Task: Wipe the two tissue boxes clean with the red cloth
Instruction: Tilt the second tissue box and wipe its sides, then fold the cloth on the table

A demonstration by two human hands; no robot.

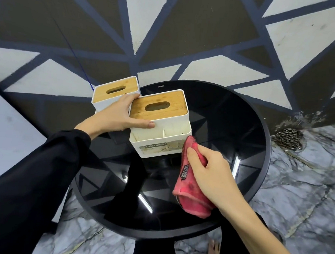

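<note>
A black sleeve (24, 175) is seen at far left, ending in the left hand (115, 115). Its grip is closed on the near box (159, 124): the thumb is laid along the box's front upper edge, the fingers are passed behind its left side, in the gap toward the far box (115, 94). The far box is set at the back left, overhanging the rim of the round black glass surface (258, 134), just beside the near box; whether the two touch cannot be told. Both are white shells with wooden lids and an oval slot. The near box carries an open front tray with dividers and a soiled label; grime is noted there. To the right, the red cloth (189, 190) is pinched in the right hand (213, 170), thumb on top, its upper tip brought against the box's front right corner, the rest hanging over the glass. Handling, as judged: the boxes are taken to be light, stiff plastic, apt to slide on glass, so a steadying hold at the top edges or sides is advised rather than at the thin tray walls. The lids may be loose; lifting by them is not advised. The cloth is soft and limp; it is best bunched under the fingers so a firm pad is presented. A chain (288, 138) is noted on the floor (309, 178) at right.
</note>
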